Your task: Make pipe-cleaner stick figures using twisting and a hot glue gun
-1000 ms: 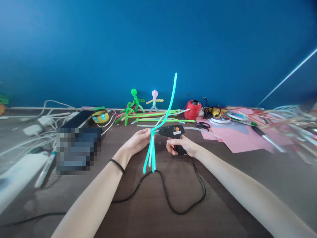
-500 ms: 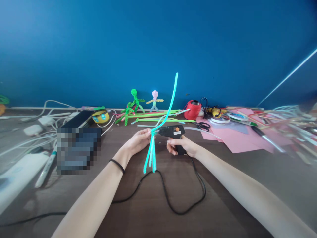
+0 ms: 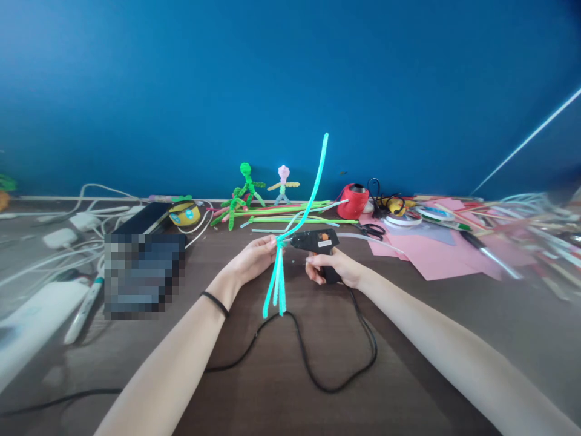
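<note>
Between the fingertips of my left hand point(image 3: 258, 257) is a bundle of turquoise pipe cleaners point(image 3: 279, 275). Several ends hang downward, and one long strand curves up and to the right above my hands. My right hand point(image 3: 333, 266) is wrapped round the handle of a black hot glue gun point(image 3: 315, 241). Its nozzle points left and meets the bundle near my left fingertips; whether glue is coming out cannot be made out. A clear glue stick point(image 3: 370, 238) extends from the gun's back. The gun's black cord point(image 3: 313, 372) loops across the table below.
Pipe-cleaner figures point(image 3: 246, 181) stand by the blue wall, beside loose green pipe cleaners point(image 3: 290, 212). Scissors point(image 3: 373, 231), a red thread spool point(image 3: 354, 203) and pink paper point(image 3: 447, 260) lie to the right. Left are white cables point(image 3: 86, 221), a marker point(image 3: 85, 309) and a pixelated dark object point(image 3: 145, 275).
The upper tip of the long turquoise strand has shifted slightly to the right. Both hands and the glue gun hold nearly the same position.
</note>
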The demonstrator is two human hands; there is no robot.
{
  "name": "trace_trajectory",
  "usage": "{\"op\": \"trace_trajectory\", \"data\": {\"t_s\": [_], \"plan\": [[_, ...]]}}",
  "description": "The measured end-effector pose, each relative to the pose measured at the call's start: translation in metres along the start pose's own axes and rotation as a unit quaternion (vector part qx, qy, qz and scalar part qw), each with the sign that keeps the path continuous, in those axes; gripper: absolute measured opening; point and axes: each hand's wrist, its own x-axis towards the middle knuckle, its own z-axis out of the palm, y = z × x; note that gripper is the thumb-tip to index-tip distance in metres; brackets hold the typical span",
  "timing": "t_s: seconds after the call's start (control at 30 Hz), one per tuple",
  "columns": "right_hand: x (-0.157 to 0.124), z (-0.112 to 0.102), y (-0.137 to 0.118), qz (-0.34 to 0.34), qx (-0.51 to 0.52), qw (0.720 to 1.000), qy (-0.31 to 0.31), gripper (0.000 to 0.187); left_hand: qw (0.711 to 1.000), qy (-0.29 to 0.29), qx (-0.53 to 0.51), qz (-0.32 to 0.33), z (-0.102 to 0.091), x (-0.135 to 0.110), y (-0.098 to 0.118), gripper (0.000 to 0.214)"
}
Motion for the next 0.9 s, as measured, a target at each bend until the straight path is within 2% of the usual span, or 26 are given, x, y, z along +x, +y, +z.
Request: {"op": "trace_trajectory", "data": {"t_s": [0.9], "plan": [[-0.0003, -0.0004, -0.0012, 0.009, 0.01, 1.0, -0.006, 0.021, 1.0, -0.009, -0.001, 0.002, -0.0017, 0.0009, -0.0008, 0.017]]}}
